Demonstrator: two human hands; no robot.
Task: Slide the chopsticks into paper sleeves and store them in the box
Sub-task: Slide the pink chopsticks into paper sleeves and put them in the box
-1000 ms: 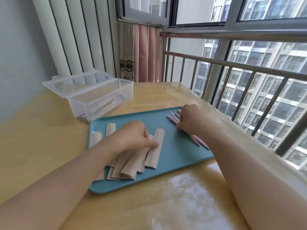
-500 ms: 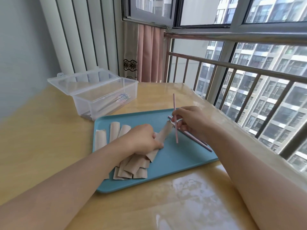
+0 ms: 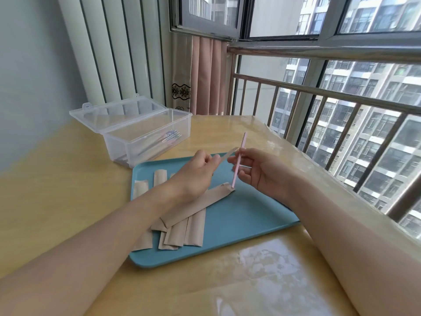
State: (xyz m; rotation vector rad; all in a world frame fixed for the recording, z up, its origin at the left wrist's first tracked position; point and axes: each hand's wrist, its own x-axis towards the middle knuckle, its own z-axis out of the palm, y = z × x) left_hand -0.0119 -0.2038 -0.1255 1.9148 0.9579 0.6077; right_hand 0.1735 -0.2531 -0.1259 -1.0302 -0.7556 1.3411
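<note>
My left hand [image 3: 196, 173] pinches a tan paper sleeve [image 3: 227, 153] and holds it lifted above the blue tray [image 3: 255, 222]. My right hand [image 3: 259, 171] pinches a pink chopstick [image 3: 238, 160] that stands almost upright. Its lower tip is close to the open end of another sleeve [image 3: 198, 204] lying slantwise on the tray. Several more sleeves [image 3: 182, 233] lie piled on the tray's left part. The clear plastic box [image 3: 148, 137] stands at the back left with its lid open and chopsticks [image 3: 169, 136] inside.
The tray lies on a yellow table [image 3: 68, 183] with a glossy cover. A metal railing [image 3: 341, 103] and window run along the right side. A curtain [image 3: 205, 76] and a ribbed wall panel stand behind the box.
Both hands have risen from the tray. My left hand has lifted one sleeve out of the pile, and my right hand has picked up a pink chopstick and brought it toward the sleeve.
</note>
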